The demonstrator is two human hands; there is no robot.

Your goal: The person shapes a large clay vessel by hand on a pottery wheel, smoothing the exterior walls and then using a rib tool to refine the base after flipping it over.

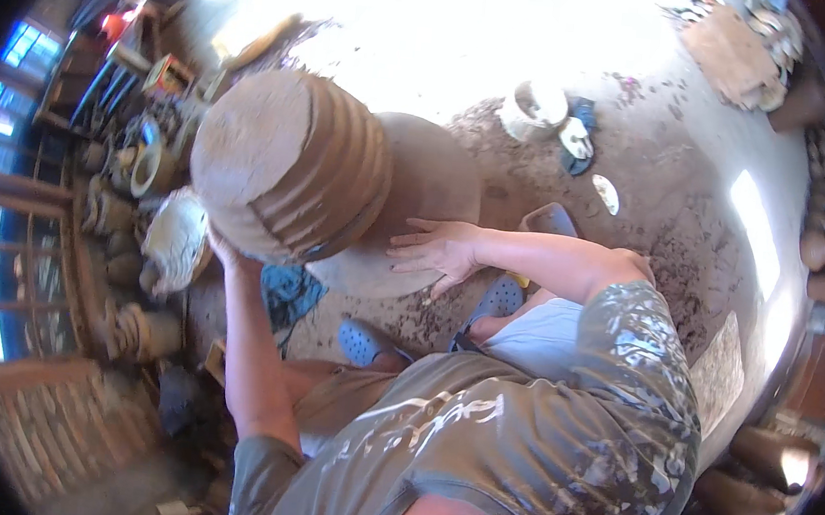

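Note:
A large brown clay pot (293, 164) with ridged walls fills the upper left, its broad flat face toward me. Beside and partly behind it lies a round, clay-coloured disc (429, 176), like a wheel head. My left hand (227, 249) grips the pot low on its near side; most of its fingers are hidden behind the clay. On the near right part of the disc, my right hand (436, 252) rests with fingers spread and holds nothing. Whether the pot touches the disc cannot be made out.
A whitish bucket (533, 111) stands on the clay-spattered floor ahead. A pale basin (177, 239) and a blue cloth (291, 296) are at the left. Shelving with clutter lines the left wall, and several dark pots (739, 502) stand at the lower right.

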